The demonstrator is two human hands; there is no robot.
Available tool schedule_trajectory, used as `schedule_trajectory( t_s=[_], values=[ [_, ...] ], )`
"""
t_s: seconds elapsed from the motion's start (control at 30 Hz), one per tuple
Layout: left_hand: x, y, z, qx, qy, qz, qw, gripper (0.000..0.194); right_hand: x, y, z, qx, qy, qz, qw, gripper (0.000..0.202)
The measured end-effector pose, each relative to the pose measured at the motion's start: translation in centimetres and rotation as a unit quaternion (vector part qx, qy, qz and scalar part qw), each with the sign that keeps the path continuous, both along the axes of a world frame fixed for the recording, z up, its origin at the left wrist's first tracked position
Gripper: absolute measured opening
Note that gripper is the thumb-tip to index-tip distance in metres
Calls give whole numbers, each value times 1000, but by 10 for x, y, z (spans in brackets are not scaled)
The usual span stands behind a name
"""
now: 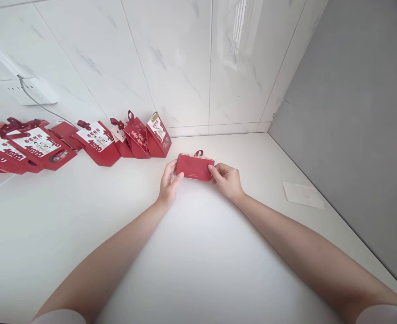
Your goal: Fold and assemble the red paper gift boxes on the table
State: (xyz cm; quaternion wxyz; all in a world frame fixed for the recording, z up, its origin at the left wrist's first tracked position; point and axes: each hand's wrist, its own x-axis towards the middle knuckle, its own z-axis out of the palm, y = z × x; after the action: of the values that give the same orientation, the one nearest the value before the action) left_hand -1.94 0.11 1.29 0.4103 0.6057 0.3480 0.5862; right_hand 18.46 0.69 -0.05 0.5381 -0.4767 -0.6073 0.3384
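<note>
A red paper gift box (pixel 194 167) is held up between my two hands, with its flat red panel and small gold print facing me. A dark red ribbon loop (pixel 198 153) sticks out behind its far edge. My left hand (pixel 169 182) is closed on the box's left end, thumb on the near face. At the opposite end, my right hand (pixel 227 179) pinches the right edge, thumb on the front and fingers partly hidden behind.
Several red gift boxes with ribbon handles (pixel 99 141) stand along the tiled wall at the left. A wall socket (pixel 29 91) has a grey cable running down behind them. On the right of the white table (pixel 198 252) lies a white paper packet (pixel 302 195), near a grey panel (pixel 350 112).
</note>
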Motion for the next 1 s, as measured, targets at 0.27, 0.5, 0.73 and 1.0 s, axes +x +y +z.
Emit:
schedule_trajectory(
  t_s=[0.27,0.5,0.73,1.0],
  values=[
    [2,-10,1,69,140,39,987,63,0,-2,2,7,33,12,999,43],
    [0,-5,-5,117,202,75,969,68,-1,-2,3,12,42,9,999,37],
    [0,-6,-5,135,226,80,961,72,0,-1,3,7,32,13,999,35],
    [0,-7,-4,96,185,61,976,67,-1,-7,5,98,-62,-32,993,28]
  ],
)
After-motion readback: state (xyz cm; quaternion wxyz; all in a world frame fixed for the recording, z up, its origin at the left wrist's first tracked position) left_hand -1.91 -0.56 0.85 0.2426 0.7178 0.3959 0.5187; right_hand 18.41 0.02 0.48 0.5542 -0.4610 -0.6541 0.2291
